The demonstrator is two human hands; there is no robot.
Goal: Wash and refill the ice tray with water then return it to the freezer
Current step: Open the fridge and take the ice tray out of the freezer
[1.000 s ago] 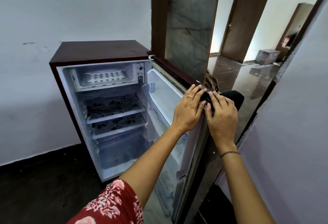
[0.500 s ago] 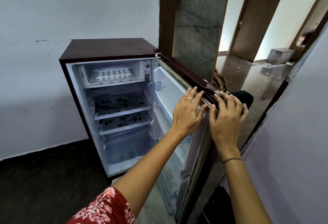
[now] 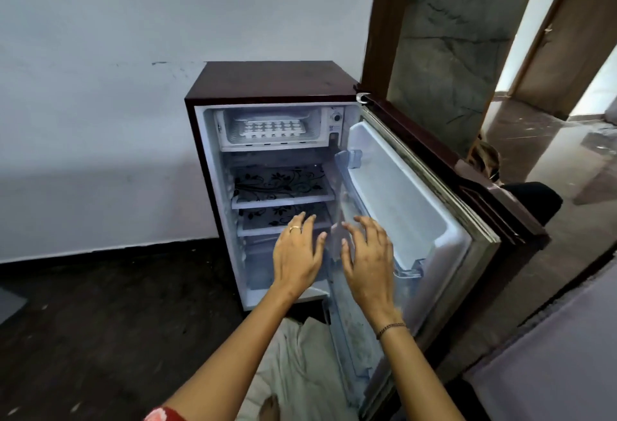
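A small dark-red fridge (image 3: pixel 267 78) stands against the white wall with its door (image 3: pixel 410 207) swung wide open to the right. In the freezer box (image 3: pixel 317 127) at the top lies a white ice tray (image 3: pixel 272 128). My left hand (image 3: pixel 297 253) and my right hand (image 3: pixel 367 260) hover side by side in front of the lower shelves, fingers spread and holding nothing. Both hands are well below the ice tray and touch nothing.
Two glass shelves with a black floral print (image 3: pixel 280 183) sit under the freezer box. A pale cloth (image 3: pixel 300 370) lies on the dark floor by the fridge's foot. A marble pillar (image 3: pixel 450 37) stands behind the door; a glossy hallway floor (image 3: pixel 567 160) opens at right.
Both hands have let go of the door's top edge and moved left and down in front of the fridge's inside. The camera has pulled back and the door stands wider.
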